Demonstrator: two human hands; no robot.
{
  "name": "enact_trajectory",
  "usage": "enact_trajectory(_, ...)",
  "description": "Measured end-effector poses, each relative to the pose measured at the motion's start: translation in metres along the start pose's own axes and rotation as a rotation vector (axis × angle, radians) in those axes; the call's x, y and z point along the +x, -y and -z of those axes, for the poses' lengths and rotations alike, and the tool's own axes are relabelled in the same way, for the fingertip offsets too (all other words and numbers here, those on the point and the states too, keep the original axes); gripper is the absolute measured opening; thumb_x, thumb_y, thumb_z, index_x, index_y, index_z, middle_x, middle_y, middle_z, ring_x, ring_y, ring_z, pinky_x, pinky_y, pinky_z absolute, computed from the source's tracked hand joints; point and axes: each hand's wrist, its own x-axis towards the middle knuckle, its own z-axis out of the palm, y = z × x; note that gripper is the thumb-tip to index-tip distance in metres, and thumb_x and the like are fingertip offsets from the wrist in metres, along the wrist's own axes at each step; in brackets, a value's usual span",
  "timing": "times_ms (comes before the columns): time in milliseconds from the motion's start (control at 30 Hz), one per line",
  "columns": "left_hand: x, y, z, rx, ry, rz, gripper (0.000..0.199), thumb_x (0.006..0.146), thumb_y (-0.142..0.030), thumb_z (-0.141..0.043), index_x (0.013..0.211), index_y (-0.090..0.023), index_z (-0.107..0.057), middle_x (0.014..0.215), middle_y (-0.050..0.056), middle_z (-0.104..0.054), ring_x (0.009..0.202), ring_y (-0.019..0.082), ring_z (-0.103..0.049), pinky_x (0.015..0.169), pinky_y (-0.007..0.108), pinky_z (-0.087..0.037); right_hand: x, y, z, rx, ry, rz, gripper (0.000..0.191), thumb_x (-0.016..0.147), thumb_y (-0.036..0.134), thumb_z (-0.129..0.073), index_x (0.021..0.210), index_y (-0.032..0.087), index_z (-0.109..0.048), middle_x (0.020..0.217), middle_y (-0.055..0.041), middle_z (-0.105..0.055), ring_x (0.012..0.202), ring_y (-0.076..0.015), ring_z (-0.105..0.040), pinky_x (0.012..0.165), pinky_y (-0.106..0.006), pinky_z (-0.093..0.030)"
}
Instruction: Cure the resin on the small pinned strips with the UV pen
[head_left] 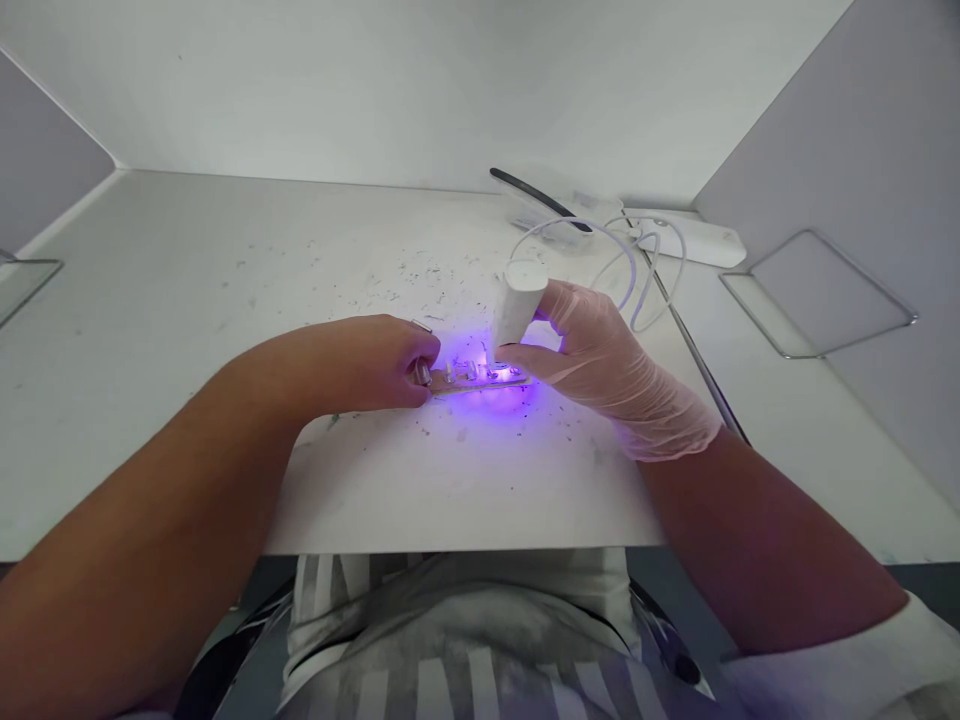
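Observation:
My right hand (589, 345), in a thin clear glove, is wrapped round a white handheld UV lamp (519, 300). Violet light falls from the lamp onto the right part of a narrow flat strip (480, 385). Several small clear pieces that look like nail tips (450, 373) stand in a row on the strip. Bare and ungloved, my left hand (382, 360) pinches the strip's left end between thumb and fingers. Its fingertips are partly hidden by the back of the hand. The lamp's lit face points down and is out of sight.
Behind the lamp lie a dark nail file (540, 198) and a clear plastic bag (559, 220). A white cable (637, 290) runs near a long white device (694, 240) at the back right. Dark specks dot the white tabletop (187, 260). Metal wire frames (821, 290) stand at the sides.

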Motion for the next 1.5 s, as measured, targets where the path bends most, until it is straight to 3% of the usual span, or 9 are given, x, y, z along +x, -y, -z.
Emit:
enact_trajectory(467,-0.0003,-0.0011,0.0017,0.008,0.035,0.014,0.010,0.077,-0.037,-0.060,0.078,-0.026,-0.060,0.088,0.003,-0.073,0.078,0.022,-0.067,0.070,0.038,-0.042,0.0015,0.0019,0.0006,0.006,0.022,-0.045,0.006,0.083,0.025,-0.070,0.085,0.022,-0.066,0.083,-0.0001,-0.069,0.076,-0.0170,-0.064,0.072,-0.035,-0.048)
enact_trajectory(1500,-0.0002,-0.0001,0.0002,0.036,0.034,0.038,0.008,0.077,-0.034,-0.061,0.080,-0.026,-0.062,0.090,0.002,-0.073,0.078,0.021,-0.066,0.069,0.036,-0.042,0.0015,0.0006,0.0004,0.003,-0.003,-0.008,0.007,0.082,0.026,-0.070,0.084,0.021,-0.066,0.080,-0.0004,-0.068,0.072,-0.0160,-0.062,0.069,-0.033,-0.047)
